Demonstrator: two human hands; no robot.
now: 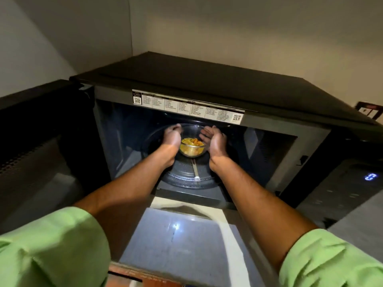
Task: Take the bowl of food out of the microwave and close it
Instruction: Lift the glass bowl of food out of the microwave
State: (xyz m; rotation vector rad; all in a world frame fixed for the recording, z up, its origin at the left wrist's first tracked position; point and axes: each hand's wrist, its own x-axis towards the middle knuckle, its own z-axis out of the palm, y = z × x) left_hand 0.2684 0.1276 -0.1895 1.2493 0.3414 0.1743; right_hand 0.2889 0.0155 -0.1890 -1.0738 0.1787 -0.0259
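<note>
Nearest, green sleeves (49, 243) reaching over the pale bench (174, 230). Farther in, both arms entering the open microwave (207, 83), door (31, 125) swung left. Left hand (171, 136) curling against the glass bowl (191, 145); right hand (214, 138) open, palm cupping just beside it, likely bracing both sides. Bowl with yellow food (191, 145) resting on the turntable (186, 175), not visibly lifted; full grip not confirmable.

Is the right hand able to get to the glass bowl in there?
Probably yes. The door is swung wide open, and the right hand is already inside the microwave, beside the glass bowl, palm toward it. Nothing stands between them.
</note>
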